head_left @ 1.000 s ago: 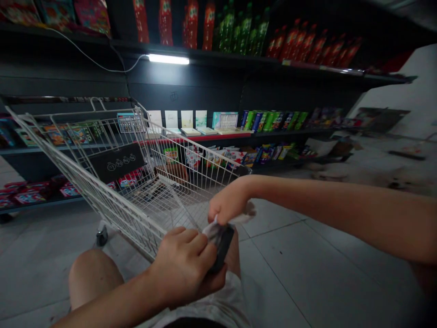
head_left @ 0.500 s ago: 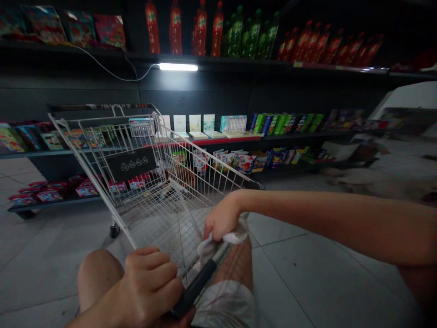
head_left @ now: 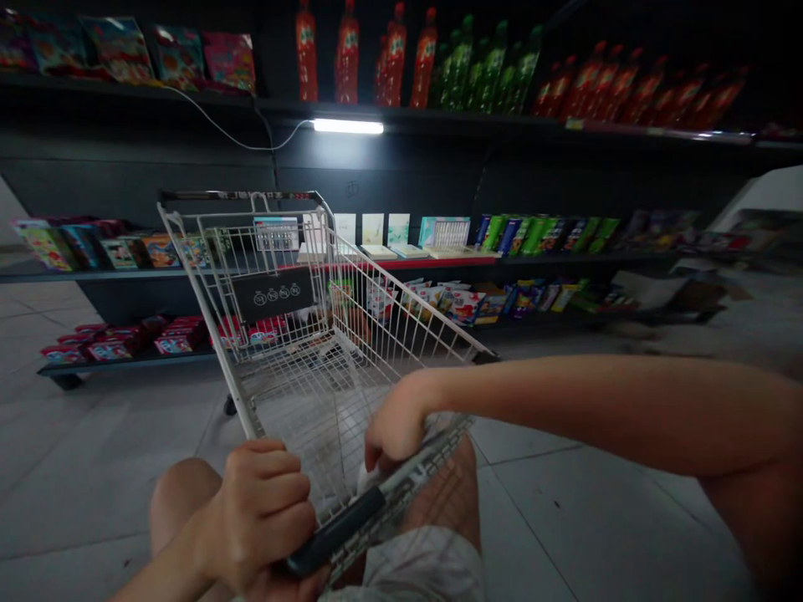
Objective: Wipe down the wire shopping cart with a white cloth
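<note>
A wire shopping cart stands close in front of me, its handle bar at the far end. My left hand is closed around the near rim, beside a dark plastic sleeve. My right hand reaches over the same rim, fingers curled down on its inner side. A white cloth shows in small part below those fingers; the rest is hidden behind the hand and rim. My bare knees are on either side of the cart's near end.
Behind the cart runs a dark shelf unit with red bottles, green bottles, snack bags and boxed goods. A lit tube lamp hangs under the upper shelf. Pale floor tiles lie to the right.
My right hand has gone from the top of the rim to its inner side, taking the cloth down with it. My left hand keeps its grip. The scene has shifted rightward in view.
</note>
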The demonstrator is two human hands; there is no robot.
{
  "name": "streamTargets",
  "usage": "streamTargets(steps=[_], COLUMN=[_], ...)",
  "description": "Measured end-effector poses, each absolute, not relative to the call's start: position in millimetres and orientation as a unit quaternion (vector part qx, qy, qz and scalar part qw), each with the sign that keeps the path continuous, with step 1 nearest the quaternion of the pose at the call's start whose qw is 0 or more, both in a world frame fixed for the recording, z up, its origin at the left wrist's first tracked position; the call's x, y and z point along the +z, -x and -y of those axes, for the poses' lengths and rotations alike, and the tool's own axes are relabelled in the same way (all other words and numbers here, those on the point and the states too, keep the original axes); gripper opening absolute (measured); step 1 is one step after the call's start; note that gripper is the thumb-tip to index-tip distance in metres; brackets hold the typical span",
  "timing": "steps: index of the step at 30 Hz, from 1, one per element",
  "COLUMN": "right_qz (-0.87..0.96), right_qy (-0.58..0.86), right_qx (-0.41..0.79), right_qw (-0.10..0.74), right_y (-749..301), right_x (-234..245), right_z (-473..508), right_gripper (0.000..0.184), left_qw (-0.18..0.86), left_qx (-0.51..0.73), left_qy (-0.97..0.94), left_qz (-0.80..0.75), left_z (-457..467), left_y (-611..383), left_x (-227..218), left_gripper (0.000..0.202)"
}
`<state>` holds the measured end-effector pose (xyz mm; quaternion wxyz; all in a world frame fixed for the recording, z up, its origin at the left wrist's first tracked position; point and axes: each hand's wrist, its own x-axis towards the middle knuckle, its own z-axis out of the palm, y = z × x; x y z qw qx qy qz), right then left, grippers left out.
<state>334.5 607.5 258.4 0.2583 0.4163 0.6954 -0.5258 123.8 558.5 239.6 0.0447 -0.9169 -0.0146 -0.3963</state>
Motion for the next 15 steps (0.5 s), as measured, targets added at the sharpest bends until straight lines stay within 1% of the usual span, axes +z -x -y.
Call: streamTargets(steps=[3, 8, 10, 12, 15], right_qz=[-0.645, -0.673, -0.68, -0.665, -0.635], right_qy=[-0.453, -0.423, -0.4, -0.388, -0.356], right_qx=[-0.554, -0.564, -0.562, -0.564, -0.577], right_qw=[0.268, 0.224, 0.247, 0.299, 0.371], right_y=[-331, -327, -320, -313, -306], right_x=[237, 247, 241, 225, 200], right_z=[-610, -620, -625, -628, -631], right_gripper=[0.014, 0.015, 0.014, 0.015, 0.027], left_qw=[0.026, -0.01, -0.018, -0.012, 0.003], left_qx=[-0.4, -0.401, -0.403, -0.392, -0.373], left_qy=[0.916, 0.916, 0.915, 0.92, 0.928], left_qz=[0.013, 0.01, 0.013, 0.003, 0.003], left_z=[-565, -571, -574, -577, -584], left_y=[-118, -105, -98, -92, -84], left_x=[239, 237, 236, 235, 234], left_gripper=[0.023, 0.022, 0.022, 0.02, 0.02])
